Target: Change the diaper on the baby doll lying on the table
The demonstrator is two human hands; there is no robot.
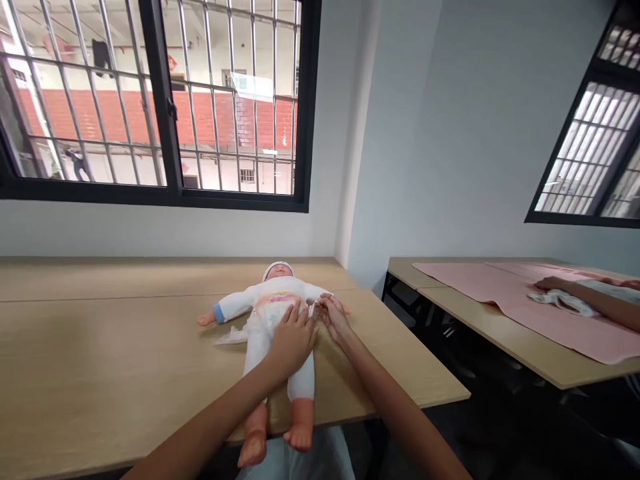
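A baby doll (pixel 257 347) in a white outfit and white cap lies on its back on the wooden table (pixel 125 360), its bare feet over the front edge. A white diaper (pixel 275 312) is around its middle, with one tab (pixel 231 337) spread out at the left. My left hand (pixel 294 337) rests on the front of the diaper, its fingers extended. At the diaper's right side, my right hand (pixel 332 316) has its fingers bent together at the edge; what they pinch is too small to make out.
To the right, across a gap, stands another table (pixel 470 320) with a pink mat (pixel 540 327). Another person's arm (pixel 600 300) rests there beside a white cloth (pixel 563 301). A wall and a barred window are behind the doll's table.
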